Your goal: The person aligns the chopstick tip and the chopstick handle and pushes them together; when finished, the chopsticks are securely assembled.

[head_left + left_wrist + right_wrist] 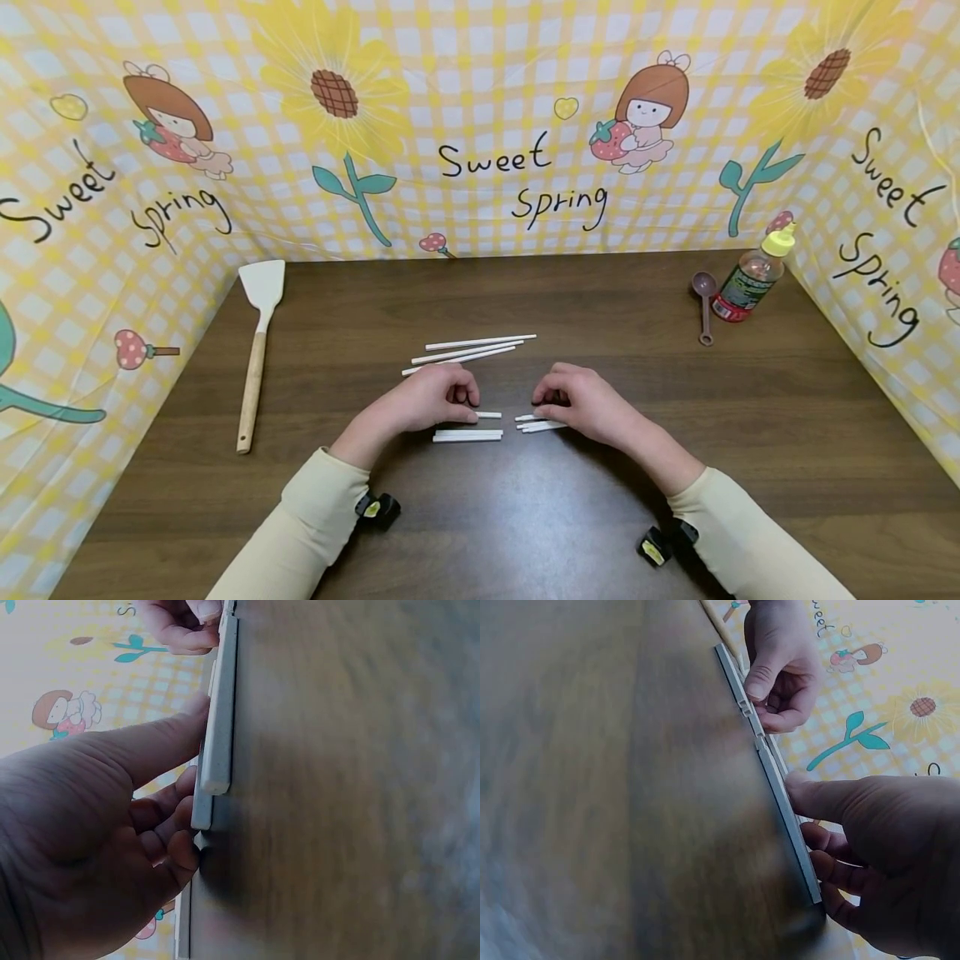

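My left hand [431, 398] pinches a short white chopstick piece [490, 415] between thumb and fingers, its right end sticking out. Just in front of that hand lie two more short pieces [467, 436] side by side. To the right, my right hand [588, 404] has thumb and fingers on a white chopstick piece [527, 417] with a narrower left end. Further white pieces [542, 427] lie beneath its thumb, partly covered. A small gap separates the left and right pieces. In the left wrist view, the thumb [161, 746] presses near a square-ended piece [220, 712].
Beyond the hands lie three long, tapering white chopsticks [480, 342]. A white spatula with a wooden handle [253, 383] is at the left. Back right are a brown measuring spoon [705, 308] and a bottle with a yellow cap [748, 283]. Printed cloth [480, 108] encloses the table [480, 525].
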The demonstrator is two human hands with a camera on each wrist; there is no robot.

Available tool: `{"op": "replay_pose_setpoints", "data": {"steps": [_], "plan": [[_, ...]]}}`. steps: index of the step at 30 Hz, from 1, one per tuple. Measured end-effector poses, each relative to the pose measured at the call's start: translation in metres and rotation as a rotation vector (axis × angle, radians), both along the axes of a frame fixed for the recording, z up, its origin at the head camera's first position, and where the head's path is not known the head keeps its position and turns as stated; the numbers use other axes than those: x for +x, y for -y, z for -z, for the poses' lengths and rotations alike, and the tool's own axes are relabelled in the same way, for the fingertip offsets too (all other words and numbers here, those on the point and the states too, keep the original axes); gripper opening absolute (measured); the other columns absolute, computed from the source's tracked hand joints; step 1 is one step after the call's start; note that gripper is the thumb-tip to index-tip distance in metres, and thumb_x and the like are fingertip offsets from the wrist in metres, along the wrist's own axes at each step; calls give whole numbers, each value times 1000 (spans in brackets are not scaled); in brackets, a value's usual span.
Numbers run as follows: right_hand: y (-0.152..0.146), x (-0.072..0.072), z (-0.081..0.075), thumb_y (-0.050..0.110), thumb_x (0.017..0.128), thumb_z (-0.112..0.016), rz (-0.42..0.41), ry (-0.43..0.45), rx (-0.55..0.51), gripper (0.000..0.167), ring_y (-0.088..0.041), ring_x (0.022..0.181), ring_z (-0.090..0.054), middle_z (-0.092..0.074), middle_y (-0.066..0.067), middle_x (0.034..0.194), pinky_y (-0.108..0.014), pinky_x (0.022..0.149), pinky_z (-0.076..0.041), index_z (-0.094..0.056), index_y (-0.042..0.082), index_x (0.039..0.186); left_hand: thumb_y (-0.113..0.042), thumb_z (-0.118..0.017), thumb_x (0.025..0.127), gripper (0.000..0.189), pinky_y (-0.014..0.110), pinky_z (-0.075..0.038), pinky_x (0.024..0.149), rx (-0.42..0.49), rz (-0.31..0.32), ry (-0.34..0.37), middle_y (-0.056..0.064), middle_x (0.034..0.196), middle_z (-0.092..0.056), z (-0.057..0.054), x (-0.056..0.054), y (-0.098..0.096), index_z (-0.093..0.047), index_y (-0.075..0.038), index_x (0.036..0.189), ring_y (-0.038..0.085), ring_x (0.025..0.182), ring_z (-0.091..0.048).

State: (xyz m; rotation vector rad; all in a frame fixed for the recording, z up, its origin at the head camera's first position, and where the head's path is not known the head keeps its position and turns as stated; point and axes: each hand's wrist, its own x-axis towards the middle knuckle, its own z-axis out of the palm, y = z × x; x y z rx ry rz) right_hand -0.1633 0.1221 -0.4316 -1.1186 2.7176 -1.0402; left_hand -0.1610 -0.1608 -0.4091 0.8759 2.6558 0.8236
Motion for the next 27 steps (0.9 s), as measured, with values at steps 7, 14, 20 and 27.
{"op": "replay_pose_setpoints", "data": {"steps": [7,14,20,27], "plan": [[-1,0,-1,14,86,-81,-5,-27,4,9,-7,76,-55,-57,10,84,-28,72,-48,-73,15,90,-15,-83,85,15,26,-45,69,-1,1,-20,-9,76,-54,0,0,0,-68,-16,85,7,73,-51],[-3,-1,-1,12,85,-82,-29,-23,-3,9,-11,78,-58,-60,7,86,-30,74,-48,-74,16,89,-15,-85,82,17,26,-44,70,6,5,-2,-8,77,-54,1,0,0,-68,-15,84,12,75,-53],[-3,0,-3,7,85,-80,-33,-31,29,11,-10,78,-56,-58,7,85,-29,74,-48,-73,15,88,-12,-84,82,18,25,-45,67,1,-3,4,-8,76,-54,2,0,0,-67,-16,79,7,72,-51],[-1,0,-2,8,90,-77,-29,-97,66,10,-11,82,-56,-58,9,87,-32,78,-49,-69,14,88,-11,-79,86,17,25,-45,66,3,-16,-7,-9,72,-55,1,1,-1,-65,-16,79,5,69,-50]]}}
